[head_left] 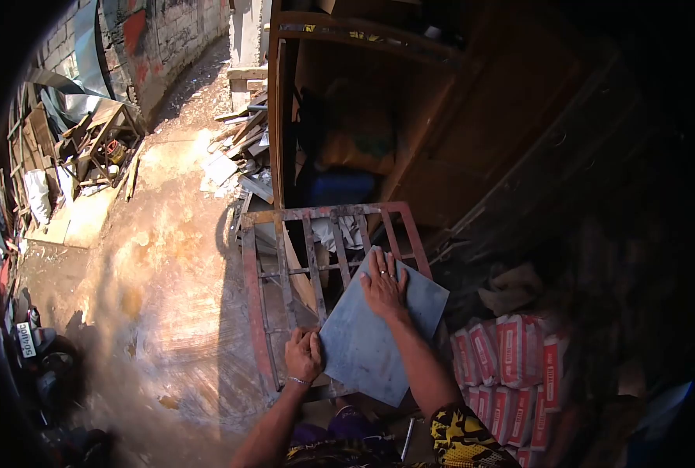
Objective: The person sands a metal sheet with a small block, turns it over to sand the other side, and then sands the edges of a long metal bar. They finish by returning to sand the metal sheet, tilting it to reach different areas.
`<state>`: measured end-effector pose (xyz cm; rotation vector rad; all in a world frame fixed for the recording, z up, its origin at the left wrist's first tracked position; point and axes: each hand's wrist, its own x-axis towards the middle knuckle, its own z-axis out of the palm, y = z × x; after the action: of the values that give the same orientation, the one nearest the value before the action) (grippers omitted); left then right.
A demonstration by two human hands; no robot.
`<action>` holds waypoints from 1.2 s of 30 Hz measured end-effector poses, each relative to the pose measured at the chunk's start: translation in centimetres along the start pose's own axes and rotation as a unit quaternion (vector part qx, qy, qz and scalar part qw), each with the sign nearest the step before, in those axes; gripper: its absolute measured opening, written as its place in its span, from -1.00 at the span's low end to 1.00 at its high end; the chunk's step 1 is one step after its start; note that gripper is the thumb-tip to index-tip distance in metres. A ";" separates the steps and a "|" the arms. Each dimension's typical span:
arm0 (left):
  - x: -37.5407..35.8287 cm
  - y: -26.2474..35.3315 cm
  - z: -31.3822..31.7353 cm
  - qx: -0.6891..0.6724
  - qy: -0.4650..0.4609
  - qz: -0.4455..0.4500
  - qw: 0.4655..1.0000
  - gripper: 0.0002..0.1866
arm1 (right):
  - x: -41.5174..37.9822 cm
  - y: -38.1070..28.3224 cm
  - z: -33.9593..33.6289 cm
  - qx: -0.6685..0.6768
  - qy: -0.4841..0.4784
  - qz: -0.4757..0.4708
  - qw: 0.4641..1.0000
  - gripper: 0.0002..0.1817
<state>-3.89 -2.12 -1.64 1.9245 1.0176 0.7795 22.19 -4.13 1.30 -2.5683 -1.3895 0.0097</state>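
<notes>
A flat grey sheet (pixel 363 339) lies at an angle on a rusty metal grate frame (pixel 314 273) in front of me. My right hand (pixel 384 286) rests palm down on the sheet's upper part with fingers spread, a ring on one finger. At the sheet's left corner, my left hand (pixel 304 355) is closed, its fingers curled at the edge and the thumb on top. Part of that corner is hidden by the fingers. Below the grate's bars some white material (pixel 338 234) shows.
An open wooden cabinet (pixel 433 125) stands behind the grate. Stacked red-and-white packs (pixel 511 355) sit at the right. Scrap wood (pixel 246 136) is piled beside the cabinet, with more junk (pixel 90 148) along the left wall. A motorcycle (pixel 51 363) stands at lower left.
</notes>
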 end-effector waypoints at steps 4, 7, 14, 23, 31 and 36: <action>0.0 -0.4 -0.1 0.000 0.001 0.008 1.000 -0.74 | -1.6 -3.7 0.9 0.009 0.015 0.000 1.000 -0.27; -0.1 -0.9 0.3 -0.010 0.010 0.011 1.000 -0.74 | -11.5 -8.0 0.5 0.032 -0.052 -0.143 0.988 -0.23; 0.1 0.5 0.0 -0.026 0.003 -0.003 1.000 -0.73 | 1.0 -1.1 -0.6 0.014 0.008 0.002 1.000 -0.30; -0.1 0.2 0.1 -0.030 -0.002 0.006 1.000 -0.68 | -13.4 -7.7 -0.3 0.039 -0.064 -0.138 0.988 -0.16; -0.1 1.0 0.0 -0.020 -0.009 -0.006 1.000 -0.66 | 1.7 -0.1 1.5 -0.001 0.062 0.015 0.998 -0.21; -0.1 -0.4 0.4 -0.026 0.000 0.012 1.000 -0.66 | -7.9 -5.9 0.6 0.029 -0.007 -0.091 0.995 -0.16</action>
<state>-3.72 -2.22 -2.18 1.8948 0.9667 0.8130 12.84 -7.45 1.13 -2.3915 -1.5983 0.0364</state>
